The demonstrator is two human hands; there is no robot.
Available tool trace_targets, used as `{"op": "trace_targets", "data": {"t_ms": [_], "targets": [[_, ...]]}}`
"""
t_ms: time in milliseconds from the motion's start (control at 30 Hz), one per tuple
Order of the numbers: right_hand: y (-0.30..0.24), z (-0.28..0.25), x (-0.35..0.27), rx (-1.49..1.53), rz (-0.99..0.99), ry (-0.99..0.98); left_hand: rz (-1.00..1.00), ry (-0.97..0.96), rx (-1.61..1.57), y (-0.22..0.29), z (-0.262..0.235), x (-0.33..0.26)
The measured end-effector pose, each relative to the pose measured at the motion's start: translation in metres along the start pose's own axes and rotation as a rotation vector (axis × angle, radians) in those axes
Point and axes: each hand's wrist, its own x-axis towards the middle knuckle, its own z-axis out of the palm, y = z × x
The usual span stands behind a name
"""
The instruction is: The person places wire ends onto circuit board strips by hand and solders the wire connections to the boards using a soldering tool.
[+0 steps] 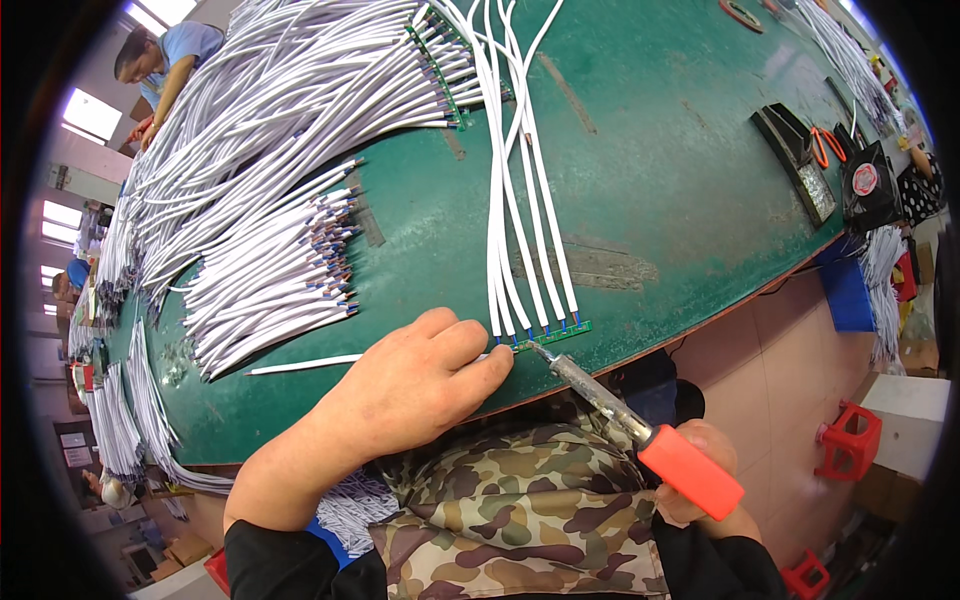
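My right hand (708, 448) grips the red handle of a soldering iron (605, 402). The iron's tip touches or nearly touches a narrow green circuit board strip (577, 328) near the table's front edge. Several long white cables (549, 240) run from this strip toward the far side, their blue wire ends at the board. On the strip's left, my left hand (425, 375) is closed with thumb and fingers pinching a short white cable (305, 366), which lies leftward along the table. Its wire end at my fingertips is mostly hidden.
A pile of short white cables (270, 285) lies left on the green table (670, 190). Behind it is a large heap of long cables (300, 90) with green strips. A black fan (870, 190) and orange-handled scissors (826, 147) are right. A person (180, 60) works far left.
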Motion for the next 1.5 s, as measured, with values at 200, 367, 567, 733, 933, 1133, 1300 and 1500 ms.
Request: {"op": "trace_targets", "data": {"t_ms": [200, 367, 567, 733, 933, 1133, 1300, 1500], "targets": [[-0.010, -0.013, 0.033, 0.108, 0.054, -0.234, 0.014, 0.013, 0.009, 0.000, -0.002, -0.002], [-0.006, -0.022, 0.017, 0.094, 0.029, -0.271, 0.064, 0.014, 0.015, -0.002, -0.003, -0.005], [0.004, -0.026, 0.019, -0.017, -0.015, -0.315, 0.099, 0.065, -0.055, -0.011, 0.004, -0.013], [0.008, -0.027, 0.005, 0.015, 0.093, -0.232, 0.125, 0.145, 0.046, 0.001, 0.003, -0.027], [0.008, -0.032, 0.002, -0.023, 0.106, -0.246, -0.281, 0.393, 0.295, -0.036, -0.032, -0.059], [0.004, -0.024, 0.023, 0.007, 0.042, -0.254, -0.266, 0.333, 0.263, -0.064, -0.040, -0.078], [-0.004, -0.038, 0.013, -0.070, 0.187, -0.258, -0.011, 0.462, 0.257, -0.040, -0.049, -0.042], [0.001, -0.035, -0.001, 0.115, 0.197, -0.104, 0.149, 0.312, -0.091, 0.005, -0.009, -0.001]]}}
